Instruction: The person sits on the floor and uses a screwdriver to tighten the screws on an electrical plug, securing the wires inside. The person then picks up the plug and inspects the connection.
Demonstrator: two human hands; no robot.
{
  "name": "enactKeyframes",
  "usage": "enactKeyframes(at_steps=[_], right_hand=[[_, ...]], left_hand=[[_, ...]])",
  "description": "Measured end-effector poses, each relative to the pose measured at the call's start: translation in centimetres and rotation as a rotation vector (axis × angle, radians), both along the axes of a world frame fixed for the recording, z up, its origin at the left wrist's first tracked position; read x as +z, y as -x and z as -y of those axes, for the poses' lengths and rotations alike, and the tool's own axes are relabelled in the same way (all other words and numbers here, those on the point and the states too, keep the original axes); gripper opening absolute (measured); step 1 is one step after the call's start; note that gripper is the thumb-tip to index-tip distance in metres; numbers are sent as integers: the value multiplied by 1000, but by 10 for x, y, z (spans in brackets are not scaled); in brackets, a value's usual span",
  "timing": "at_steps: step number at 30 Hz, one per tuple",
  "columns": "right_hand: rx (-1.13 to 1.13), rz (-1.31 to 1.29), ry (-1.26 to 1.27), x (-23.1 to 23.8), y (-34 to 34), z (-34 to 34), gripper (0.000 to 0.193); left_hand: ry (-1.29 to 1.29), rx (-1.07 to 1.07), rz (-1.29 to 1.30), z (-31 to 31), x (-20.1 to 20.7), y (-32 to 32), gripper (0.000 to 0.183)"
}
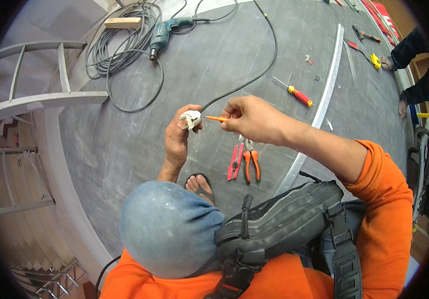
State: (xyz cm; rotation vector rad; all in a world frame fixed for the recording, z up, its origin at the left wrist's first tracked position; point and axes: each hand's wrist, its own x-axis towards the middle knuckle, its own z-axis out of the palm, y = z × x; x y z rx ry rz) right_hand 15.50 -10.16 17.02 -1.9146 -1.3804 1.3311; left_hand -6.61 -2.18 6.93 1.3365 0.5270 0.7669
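Observation:
A white power plug [192,119] is gripped in my left hand [176,137], its fingers wrapped round the body. The dark cable [244,85] runs from the plug away to the far side. My right hand [254,118] is closed in a pinch on a thin orange pointed tool [216,118], whose tip points at the plug's side; whether it touches cannot be made out. Below my hands, on the grey floor, lie orange-handled pliers [251,164] and a red-handled cutting tool [235,162]. Farther right rests a red and yellow screwdriver [299,95].
Coiled cable [105,52], a wood block [123,23] and a teal drill [162,36] lie far left, near a metal ladder [40,103]. At right are a metal strip [325,84], a hammer [366,35], a yellow tape measure [375,61] and another person's feet [386,63].

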Motion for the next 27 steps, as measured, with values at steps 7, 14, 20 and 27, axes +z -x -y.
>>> enactKeyframes(at_steps=[7, 14, 20, 27], right_hand=[[424, 832, -664, -10, 1, 17, 15], [200, 285, -333, -11, -2, 4, 18], [386, 736, -765, -18, -5, 12, 20], [311, 481, -627, -11, -12, 2, 18]], left_hand=[[-37, -25, -46, 4, 2, 2, 50], [-2, 14, -30, -3, 5, 2, 56], [-78, 7, -47, 2, 9, 0, 48], [-64, 6, -13, -6, 6, -3, 49]])
